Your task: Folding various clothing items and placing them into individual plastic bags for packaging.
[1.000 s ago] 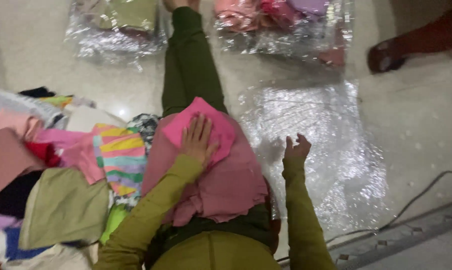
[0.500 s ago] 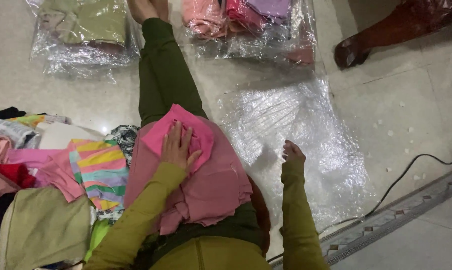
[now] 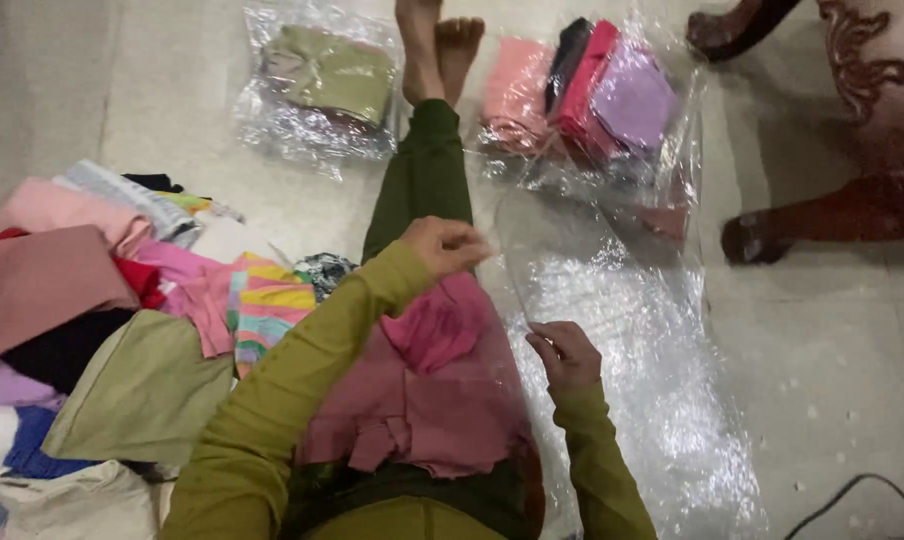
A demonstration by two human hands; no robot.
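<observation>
Clear plastic: we have a large transparent bag (image 3: pixel 622 350) spread on the pale tile floor (image 3: pixel 832 360), lying just right of our lap, and we take that lap as the reference point. Our left hand (image 3: pixel 445 245) is raised over the far end of the lap, fingers pinched together on the bag's edge. Our right hand (image 3: pixel 565 352) is at the near right of the lap, fingers curled and pinched on the same edge; the film stretches between the two hands, which are well apart.

On the lap lies a pink folded garment (image 3: pixel 437 385), its brighter pink part (image 3: pixel 435 328) uppermost. We sit with legs in green trousers (image 3: pixel 424 175) stretched ahead, bare feet (image 3: pixel 437 40) at the far end.

Left of the lap: a loose heap of clothes (image 3: pixel 92 320), among them a striped piece (image 3: pixel 267 305) just beside the lap and an olive one (image 3: pixel 147 395) nearer us.

Beyond the lap, left of the feet: a sealed bag with an olive garment (image 3: pixel 327 85). Beyond the lap, right of the feet: a bag with pink, black, red and lilac garments (image 3: pixel 592 100).

Far right of the lap: dark carved wooden furniture legs (image 3: pixel 822 215). A dark cable (image 3: pixel 852 495) crosses the floor at near right.
</observation>
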